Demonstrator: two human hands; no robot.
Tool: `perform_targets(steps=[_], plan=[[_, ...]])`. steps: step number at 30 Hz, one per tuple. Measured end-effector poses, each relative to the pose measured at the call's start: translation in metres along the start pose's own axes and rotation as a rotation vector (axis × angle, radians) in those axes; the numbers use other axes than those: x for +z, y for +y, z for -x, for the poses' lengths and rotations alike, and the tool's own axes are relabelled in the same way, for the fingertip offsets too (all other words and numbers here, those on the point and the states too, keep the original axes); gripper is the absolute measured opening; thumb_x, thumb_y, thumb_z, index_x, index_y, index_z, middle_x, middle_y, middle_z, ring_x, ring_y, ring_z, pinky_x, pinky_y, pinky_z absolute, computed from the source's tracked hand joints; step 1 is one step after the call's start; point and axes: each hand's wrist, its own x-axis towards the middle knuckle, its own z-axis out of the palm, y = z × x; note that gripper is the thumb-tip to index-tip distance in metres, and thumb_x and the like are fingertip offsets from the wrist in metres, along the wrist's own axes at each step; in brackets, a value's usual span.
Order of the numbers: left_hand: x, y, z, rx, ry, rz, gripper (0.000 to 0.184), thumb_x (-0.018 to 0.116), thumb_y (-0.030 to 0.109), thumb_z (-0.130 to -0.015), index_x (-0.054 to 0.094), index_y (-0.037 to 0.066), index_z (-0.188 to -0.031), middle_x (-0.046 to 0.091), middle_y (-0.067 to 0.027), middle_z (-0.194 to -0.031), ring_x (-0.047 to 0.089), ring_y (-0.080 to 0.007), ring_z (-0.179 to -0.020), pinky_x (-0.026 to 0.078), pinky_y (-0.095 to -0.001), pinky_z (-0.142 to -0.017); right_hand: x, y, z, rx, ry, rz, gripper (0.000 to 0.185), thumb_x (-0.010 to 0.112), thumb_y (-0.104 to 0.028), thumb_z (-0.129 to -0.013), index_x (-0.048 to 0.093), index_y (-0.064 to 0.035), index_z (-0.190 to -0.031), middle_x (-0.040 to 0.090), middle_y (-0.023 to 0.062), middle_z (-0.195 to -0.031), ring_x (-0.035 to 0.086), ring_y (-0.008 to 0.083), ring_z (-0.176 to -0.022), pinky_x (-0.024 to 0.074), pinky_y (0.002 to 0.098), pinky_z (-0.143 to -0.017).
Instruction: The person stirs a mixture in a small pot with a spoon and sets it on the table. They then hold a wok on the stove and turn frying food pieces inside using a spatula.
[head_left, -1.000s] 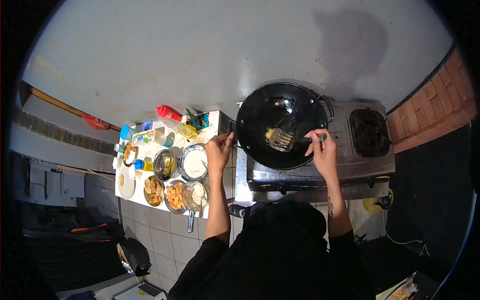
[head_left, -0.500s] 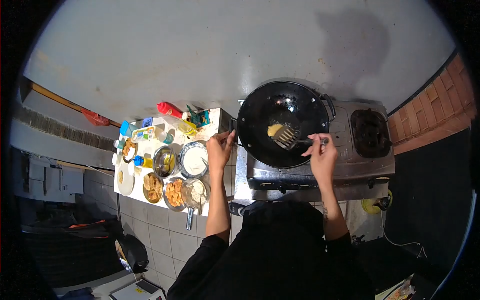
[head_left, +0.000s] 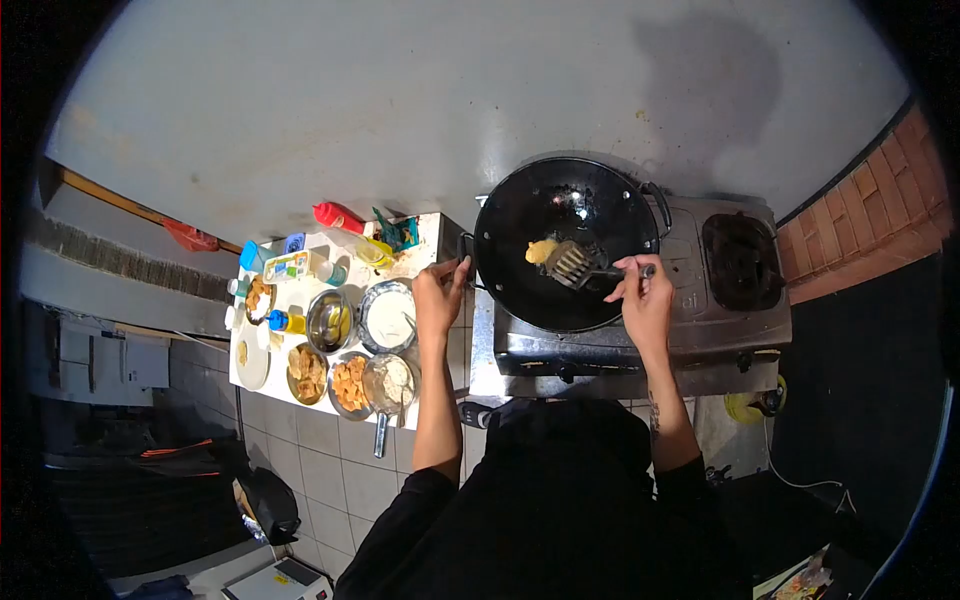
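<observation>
A black wok (head_left: 530,300) sits on the left burner of the stove. My left hand (head_left: 438,298) is closed at the wok's left handle (head_left: 464,243), fingertips pinched on it. In my right hand (head_left: 647,295) is the dark handle of a slotted spatula (head_left: 572,265), held from the right side of the wok. The spatula's head lies low inside the wok. Just left of its tip, touching or nearly so, is a golden-yellow piece of food (head_left: 541,251). The wok's right handle (head_left: 659,208) stands free.
Left of the stove, a white table (head_left: 425,240) carries a bowl of white batter (head_left: 389,318), a saucepan (head_left: 381,435), a bowl of orange-brown pieces (head_left: 350,385), a red bottle (head_left: 336,216) and a plate (head_left: 254,368). A second burner (head_left: 742,262) is at right.
The yellow food piece has shifted slightly left and up in the wok. My right hand and the spatula have moved a little upward. My left hand stays at the wok handle.
</observation>
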Motion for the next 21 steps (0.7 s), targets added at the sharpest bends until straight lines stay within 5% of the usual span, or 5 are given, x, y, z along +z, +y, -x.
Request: perform_targets(steps=[21], plan=[[-0.001, 0.001, 0.0, -0.009, 0.008, -0.039, 0.041, 0.072, 0.032, -0.088, 0.072, -0.008, -0.099, 0.072, -0.0239, -0.086, 0.073, -0.0317, -0.083, 0.054, -0.0358, -0.077, 0.001, -0.011, -0.011, 0.008, 0.006, 0.029, 0.012, 0.05, -0.006, -0.1, 0.054, 0.0043, -0.097, 0.066, 0.0108, -0.086, 0.061, 0.0119, -0.055, 0.0539, 0.0281, -0.05]])
